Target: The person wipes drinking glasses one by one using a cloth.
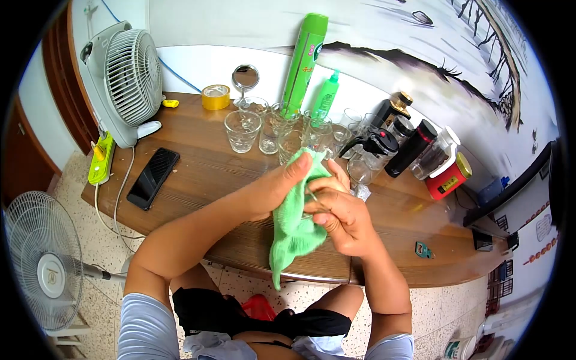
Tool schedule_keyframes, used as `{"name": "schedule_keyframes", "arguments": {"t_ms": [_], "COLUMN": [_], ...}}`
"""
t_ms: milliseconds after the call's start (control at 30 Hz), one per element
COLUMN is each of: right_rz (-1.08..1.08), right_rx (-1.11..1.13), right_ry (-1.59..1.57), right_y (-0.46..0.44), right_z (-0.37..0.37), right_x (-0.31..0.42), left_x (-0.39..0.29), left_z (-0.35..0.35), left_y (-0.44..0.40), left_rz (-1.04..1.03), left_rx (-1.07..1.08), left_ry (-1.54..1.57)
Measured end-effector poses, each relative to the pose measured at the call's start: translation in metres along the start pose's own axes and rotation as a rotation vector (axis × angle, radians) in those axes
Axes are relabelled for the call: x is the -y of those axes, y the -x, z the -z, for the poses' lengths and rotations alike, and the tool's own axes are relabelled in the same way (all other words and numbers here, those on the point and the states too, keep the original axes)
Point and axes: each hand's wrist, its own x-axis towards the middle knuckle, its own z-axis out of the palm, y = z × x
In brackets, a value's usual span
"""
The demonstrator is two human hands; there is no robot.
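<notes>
A light green cloth (298, 231) hangs bunched up over the front part of the table, its lower end drooping past the edge. My left hand (282, 186) is closed on it from the left, thumb pointing up along the fabric. From the other side, my right hand (343, 210) curls its fingers around what looks like a clear drinking glass (309, 195), mostly hidden by cloth and fingers. Just beyond the hands stand several clear glasses, among them a wide tumbler (243, 132) and another partly behind the cloth (290, 144).
A phone (153, 179), yellow tape roll (215, 97), small round mirror (245, 77) and box fan (129, 78) are at left. Behind the glasses rise a green spray can (305, 66) and green bottle (326, 96). A glass pot (375, 147), dark flask (411, 148) and red tin (449, 178) stand right.
</notes>
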Motion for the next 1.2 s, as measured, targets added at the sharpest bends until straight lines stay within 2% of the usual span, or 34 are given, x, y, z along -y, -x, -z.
{"name": "schedule_keyframes", "arguments": {"t_ms": [100, 233, 333, 500, 600, 700, 800, 933, 967, 1067, 1200], "right_rz": [0.042, -0.055, -0.155, -0.257, -0.344, -0.211, -0.053, 0.033, 0.048, 0.038, -0.053], "right_rx": [0.010, 0.037, -0.117, -0.201, -0.252, -0.101, -0.033, 0.023, 0.021, -0.015, -0.140], "right_ry": [0.005, 0.035, -0.072, -0.132, -0.310, -0.109, -0.037, -0.089, -0.069, -0.025, 0.018], "right_y": [-0.002, 0.003, 0.006, 0.009, 0.007, 0.009, 0.002, 0.000, 0.000, 0.003, 0.004], "right_z": [0.000, 0.008, 0.004, -0.007, -0.015, -0.002, 0.003, 0.001, 0.001, 0.003, -0.003], "right_x": [0.004, -0.002, -0.010, -0.024, -0.017, -0.015, -0.001, 0.004, 0.004, 0.001, -0.002], "left_x": [-0.002, -0.003, -0.006, 0.004, 0.007, 0.006, 0.006, 0.001, 0.003, -0.003, 0.005], "left_z": [0.000, 0.000, -0.005, -0.002, 0.007, 0.003, 0.007, 0.009, 0.007, 0.001, 0.005], "left_y": [0.003, 0.009, 0.002, -0.002, -0.005, -0.002, -0.001, 0.007, 0.009, 0.006, -0.001], "left_rz": [0.122, 0.125, 0.059, -0.127, -0.247, -0.260, -0.123, 0.206, 0.207, 0.127, -0.044], "left_rx": [0.131, 0.136, -0.004, -0.184, -0.123, -0.138, 0.004, 0.238, 0.212, 0.152, 0.035], "left_ry": [0.290, 0.264, -0.072, -0.481, -0.706, -0.608, -0.244, 0.182, 0.222, 0.127, -0.153]}}
